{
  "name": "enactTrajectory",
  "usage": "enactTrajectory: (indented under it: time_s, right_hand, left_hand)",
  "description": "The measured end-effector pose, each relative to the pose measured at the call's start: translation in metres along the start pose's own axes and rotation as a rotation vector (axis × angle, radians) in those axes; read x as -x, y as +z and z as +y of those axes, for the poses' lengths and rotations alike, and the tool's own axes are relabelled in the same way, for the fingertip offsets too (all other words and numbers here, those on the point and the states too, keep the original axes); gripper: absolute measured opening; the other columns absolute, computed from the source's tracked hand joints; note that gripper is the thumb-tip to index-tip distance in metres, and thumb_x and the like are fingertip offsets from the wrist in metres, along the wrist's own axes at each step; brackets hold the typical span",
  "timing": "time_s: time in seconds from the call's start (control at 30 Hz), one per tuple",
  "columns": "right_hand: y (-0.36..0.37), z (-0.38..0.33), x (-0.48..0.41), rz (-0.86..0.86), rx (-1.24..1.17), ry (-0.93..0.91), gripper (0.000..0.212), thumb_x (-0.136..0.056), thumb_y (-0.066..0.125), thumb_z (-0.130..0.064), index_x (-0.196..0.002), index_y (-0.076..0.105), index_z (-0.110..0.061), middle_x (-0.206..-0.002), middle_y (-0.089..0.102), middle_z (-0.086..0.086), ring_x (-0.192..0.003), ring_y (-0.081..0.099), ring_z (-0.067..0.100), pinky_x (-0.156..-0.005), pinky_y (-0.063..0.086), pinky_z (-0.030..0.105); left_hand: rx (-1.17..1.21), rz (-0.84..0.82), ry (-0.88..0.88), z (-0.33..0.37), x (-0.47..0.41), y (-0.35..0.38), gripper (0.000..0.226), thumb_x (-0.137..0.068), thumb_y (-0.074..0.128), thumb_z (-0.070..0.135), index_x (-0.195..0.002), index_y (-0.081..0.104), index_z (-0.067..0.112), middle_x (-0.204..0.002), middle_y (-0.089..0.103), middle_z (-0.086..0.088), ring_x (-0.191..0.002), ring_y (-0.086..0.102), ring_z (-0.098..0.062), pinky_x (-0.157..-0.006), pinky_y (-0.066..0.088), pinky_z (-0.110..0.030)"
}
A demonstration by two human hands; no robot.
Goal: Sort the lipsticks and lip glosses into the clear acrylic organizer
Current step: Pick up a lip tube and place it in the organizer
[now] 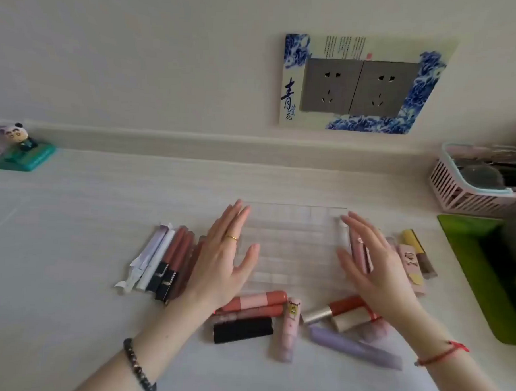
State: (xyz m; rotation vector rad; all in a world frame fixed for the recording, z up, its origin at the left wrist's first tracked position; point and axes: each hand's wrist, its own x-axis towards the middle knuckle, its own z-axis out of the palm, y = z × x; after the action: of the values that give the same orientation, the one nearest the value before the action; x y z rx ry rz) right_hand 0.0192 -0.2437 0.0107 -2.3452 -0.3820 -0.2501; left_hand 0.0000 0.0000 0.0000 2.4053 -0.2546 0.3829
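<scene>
wall (138,57): cream | sockets (359,87): grey, blue-framed | counter (71,246): pale

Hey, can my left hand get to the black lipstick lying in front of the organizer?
Probably yes. The black lipstick lies uncovered, with nothing on top, close to the left hand, which is open and holds nothing.

Grey double wall socket (359,87) with a blue-and-white floral frame (291,78) around it. Way off to its lower left, a little panda figure (19,139) on a teal base. Lower right of it, a pink slatted basket (458,192), then a green tray (467,243) further down.
</scene>
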Motion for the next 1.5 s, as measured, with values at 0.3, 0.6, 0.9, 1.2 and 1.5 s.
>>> enactTrajectory:
  time_s: [0.3,0.6,0.9,1.2,1.5]
  right_hand:
    - [0.011,0.024,-0.019,0.035,-0.009,-0.138,0.057,-0.078,0.043,-0.053,-0.132,0.037,-0.034,-0.12,0.05,-0.01,-0.109,0.049,0.005,-0.089,0.039,0.03]
    - [0.013,0.019,-0.023,0.053,0.019,-0.105,0.053,-0.087,0.053,-0.034,-0.136,0.035,-0.024,-0.136,0.044,-0.002,-0.112,0.05,0.015,-0.089,0.043,0.031]
    - [0.017,0.01,-0.02,0.064,0.07,-0.06,0.053,-0.089,0.054,-0.025,-0.137,0.033,-0.017,-0.139,0.041,0.008,-0.113,0.052,0.025,-0.085,0.041,0.028]
    - [0.01,0.009,-0.018,0.096,0.053,-0.036,0.055,-0.084,0.061,-0.022,-0.134,0.037,-0.018,-0.134,0.046,0.012,-0.114,0.05,0.028,-0.09,0.042,0.038]
    - [0.017,-0.049,-0.031,0.094,0.079,-0.309,0.047,-0.082,0.062,-0.026,-0.126,0.046,-0.025,-0.124,0.053,-0.002,-0.109,0.051,0.015,-0.098,0.041,0.038]
  left_hand:
    - [0.062,-0.025,0.091,-0.04,-0.029,0.01,0.059,-0.092,0.045,0.033,-0.144,0.019,0.02,-0.148,0.023,0.012,-0.134,0.019,0.003,-0.097,0.008,0.006]
    - [-0.145,-0.093,0.149,-0.039,-0.036,-0.002,0.061,-0.094,0.042,0.034,-0.145,0.016,0.014,-0.155,0.014,0.002,-0.141,0.012,-0.007,-0.104,0.004,-0.01]
    - [-0.16,-0.168,0.043,-0.031,-0.021,-0.011,0.066,-0.093,0.042,0.04,-0.146,0.01,0.016,-0.155,0.013,0.002,-0.142,0.013,-0.011,-0.109,0.008,-0.02]
    - [-0.111,-0.092,-0.004,-0.05,0.003,-0.05,0.059,-0.094,0.039,0.04,-0.145,0.018,0.018,-0.152,0.026,0.003,-0.137,0.023,-0.007,-0.102,0.013,-0.013]
    - [-0.028,-0.034,-0.078,-0.1,0.007,-0.077,0.058,-0.092,0.044,0.039,-0.143,0.025,0.02,-0.15,0.029,0.007,-0.136,0.026,-0.005,-0.104,0.016,-0.017]
